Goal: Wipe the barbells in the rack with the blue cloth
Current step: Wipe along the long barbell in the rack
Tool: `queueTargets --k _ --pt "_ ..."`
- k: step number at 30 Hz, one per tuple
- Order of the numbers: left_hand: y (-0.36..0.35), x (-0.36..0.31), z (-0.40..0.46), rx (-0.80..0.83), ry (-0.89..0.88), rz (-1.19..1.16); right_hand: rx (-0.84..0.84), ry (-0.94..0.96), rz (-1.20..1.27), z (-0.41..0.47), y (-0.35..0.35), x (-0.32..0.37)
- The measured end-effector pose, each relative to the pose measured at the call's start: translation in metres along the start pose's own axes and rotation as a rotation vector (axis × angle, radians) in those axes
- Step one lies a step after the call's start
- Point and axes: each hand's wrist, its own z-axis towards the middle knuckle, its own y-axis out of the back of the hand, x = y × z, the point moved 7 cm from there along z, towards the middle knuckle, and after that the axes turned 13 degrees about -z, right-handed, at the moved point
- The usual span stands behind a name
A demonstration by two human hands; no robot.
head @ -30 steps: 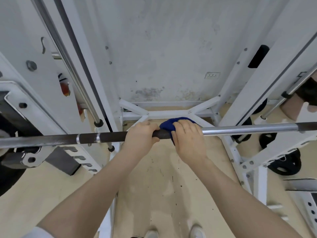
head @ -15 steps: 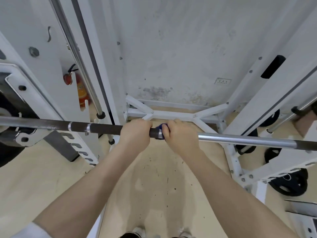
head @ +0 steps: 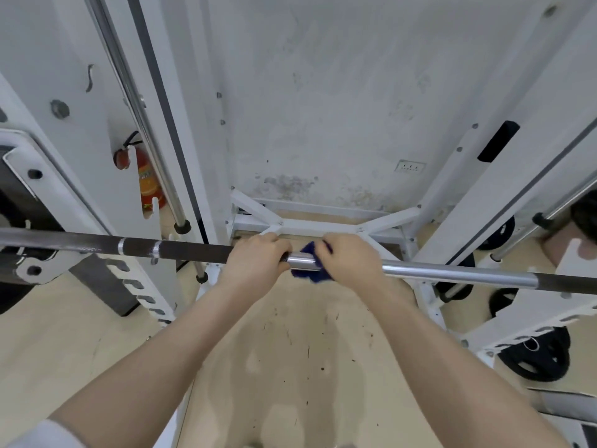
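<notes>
Grip: left hand (head: 255,263) wrapped bare around bar (head: 452,273); right hand (head: 350,261) clamps cloth (head: 310,265) on it.
Bar axis: left-right, right end slightly lower.
Bar location: in rack (head: 523,176), above floor.

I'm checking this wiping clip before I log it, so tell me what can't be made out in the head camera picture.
- Barbell: both ends run off the head view's left and right edges.
- Blue cloth: mostly hidden under the right hand.
- Bar under the left hand: covered by the grip.
- Fire extinguisher: label too small, partly behind the rack upright.
- Weight plates: markings too small, partly cut off by the rack.
</notes>
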Motion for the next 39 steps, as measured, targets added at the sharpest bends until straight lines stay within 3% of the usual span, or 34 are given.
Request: queueTargets --k 1,3,4,6,9,11,16,18,21,22,24,27,29,32,34,37,39 --pt "0.0 0.001 0.0 -0.006 0.0 -0.013 0.138 -0.105 0.037 0.007 -0.006 -0.018" --pt "-0.001 0.002 -0.001 -0.021 -0.01 -0.046 0.206 -0.29 0.004 0.008 -0.005 -0.043" --pt "0.0 0.003 -0.001 -0.03 -0.018 -0.062 0.129 -0.32 -0.085 0.005 -0.002 -0.045" --pt "0.001 0.006 0.0 -0.036 -0.042 -0.088 -0.137 -0.193 -0.268 -0.007 -0.004 -0.017" --pt "0.002 0.006 0.004 -0.018 -0.104 -0.071 -0.356 0.008 -0.162 -0.031 -0.012 0.038" --pt "0.003 0.009 0.003 -0.009 -0.122 -0.117 -0.331 -0.027 0.005 -0.027 -0.011 0.041" --pt "0.006 0.01 0.005 0.011 -0.152 -0.152 -0.184 -0.603 0.971 0.004 0.021 -0.023" --pt "0.007 0.01 0.007 0.037 -0.146 -0.144 -0.248 -0.623 1.195 0.012 0.047 -0.031" --pt "0.007 0.011 0.007 0.063 -0.161 -0.152 -0.405 -0.427 1.273 0.014 0.089 -0.032" --pt "0.008 0.011 0.006 0.066 -0.165 -0.156 -0.417 -0.321 1.217 0.01 0.101 -0.027" --pt "0.009 0.01 0.006 0.082 -0.159 -0.176 -0.338 -0.063 0.869 0.003 0.104 -0.01" --pt "0.01 0.012 0.007 0.1 -0.115 -0.205 0.022 0.195 0.217 -0.011 0.043 0.024" --pt "0.009 0.014 0.007 0.108 -0.099 -0.204 0.114 0.29 0.132 -0.024 0.013 0.037" --pt "0.008 0.015 0.008 0.138 -0.067 -0.205 0.11 0.149 0.435 -0.024 0.015 0.031" --pt "0.008 0.016 0.01 0.191 -0.064 -0.241 0.114 0.087 0.434 -0.019 0.01 0.022" --pt "0.009 0.019 0.015 0.263 -0.047 -0.234 0.183 0.031 -0.164 -0.011 -0.01 0.021" --pt "0.011 0.021 0.016 0.267 -0.017 -0.189 0.182 0.047 -0.391 -0.004 -0.016 0.041"
